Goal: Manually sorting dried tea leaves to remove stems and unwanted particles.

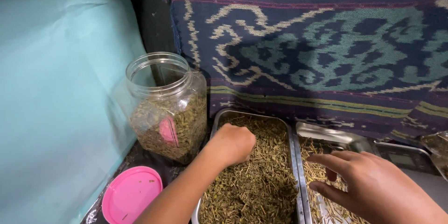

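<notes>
While both hands dig, left (232, 143), right (361, 179), two trays (293, 144), perhaps one jar (168, 105).

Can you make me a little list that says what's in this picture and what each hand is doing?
left hand: curled into the dried green herb bits in the full metal tray
right hand: fingers spread open, over the second metal tray, which holds only a thin scatter of bits
clear jar: open, partly filled with the same bits, a pink scoop inside
pink lid: lying flat in front of the jar
behind: patterned woven cloth
left side: teal sheet
</notes>
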